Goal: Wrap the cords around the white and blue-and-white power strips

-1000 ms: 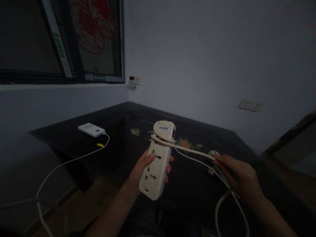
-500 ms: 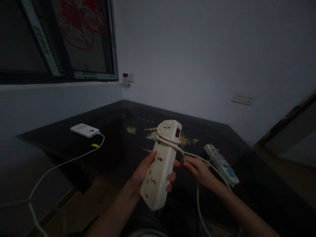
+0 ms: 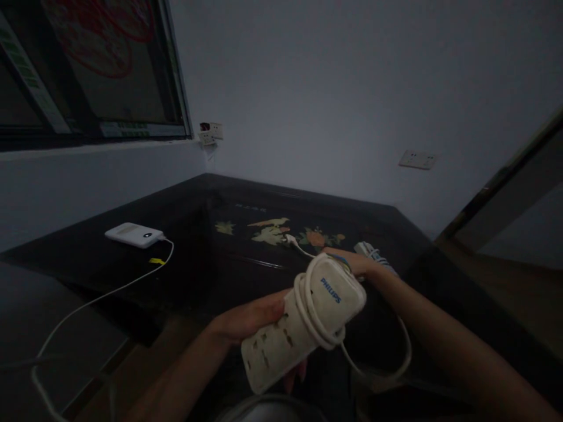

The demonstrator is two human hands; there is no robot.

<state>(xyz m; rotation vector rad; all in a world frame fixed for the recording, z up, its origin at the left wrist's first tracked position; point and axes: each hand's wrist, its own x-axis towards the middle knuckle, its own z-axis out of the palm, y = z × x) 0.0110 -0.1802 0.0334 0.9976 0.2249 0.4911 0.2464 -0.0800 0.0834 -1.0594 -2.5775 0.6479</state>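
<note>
A white Philips power strip (image 3: pixel 275 346) is tilted up in front of me, its labelled end towards the upper right. My left hand (image 3: pixel 259 316) is closed around its socket part, thumb on top. Several turns of white power cord (image 3: pixel 308 313) wrap the strip near the label. Behind the labelled end is my right hand (image 3: pixel 352 262), its fingertips mostly hidden by the strip. From the wrapped turns, a loop of cord hangs out to the right and rises behind my right forearm towards that hand. A white plug (image 3: pixel 290 239) lies on the table beyond, its lead running towards the strip.
On the black table (image 3: pixel 197 258) with a painted bird and flowers lies a white power bank (image 3: pixel 132 234), left, its cable hanging off the edge. Another cord-wrapped white device (image 3: pixel 372 251) lies at the right, partly behind my forearm. Wall sockets (image 3: pixel 417 159) are at the back.
The power strip has turned clockwise and come lower and to the right. My right hand has gone from beside the strip, pinching cord, to behind its labelled end. The plug has come into view.
</note>
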